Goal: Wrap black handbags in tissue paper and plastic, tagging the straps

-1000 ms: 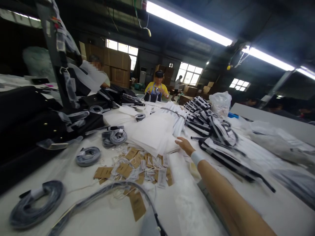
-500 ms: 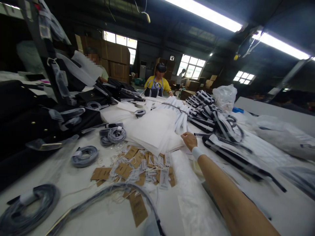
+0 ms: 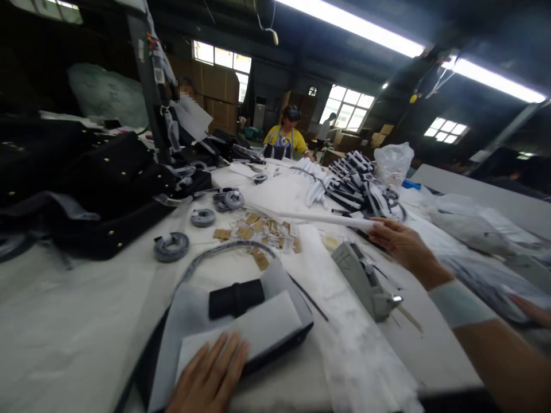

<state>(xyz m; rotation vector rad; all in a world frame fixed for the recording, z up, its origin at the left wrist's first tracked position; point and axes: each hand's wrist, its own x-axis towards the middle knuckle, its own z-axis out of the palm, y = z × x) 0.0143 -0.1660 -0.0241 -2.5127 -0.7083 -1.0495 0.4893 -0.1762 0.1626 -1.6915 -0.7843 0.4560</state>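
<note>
My left hand (image 3: 210,373) lies flat, fingers stretched, on white paper (image 3: 262,321) that covers part of a black bag (image 3: 297,338). A black rolled piece (image 3: 236,298) rests on the bag, and a wrapped strap (image 3: 202,258) arches behind it. On the right, my right hand (image 3: 398,244) pinches the end of a thin white sheet (image 3: 327,219). The sheet stretches leftward, seen nearly edge-on, to the white sheet stack (image 3: 275,192). Below that hand is a grey tool with a metal tip (image 3: 365,281), beside clear plastic sleeves (image 3: 336,298).
Brown paper tags (image 3: 258,229) and coiled straps (image 3: 171,246) lie mid-table. Black bags (image 3: 116,189) pile up at left. Black-and-white wrapped straps (image 3: 357,183) are heaped at the back right. A person in yellow (image 3: 284,137) is across the table; another person's hand (image 3: 531,310) shows at right.
My right hand has come back toward me from the stack with a white sheet in its fingers. My left hand and the paper-covered bag have come into view as the camera tilted and turned.
</note>
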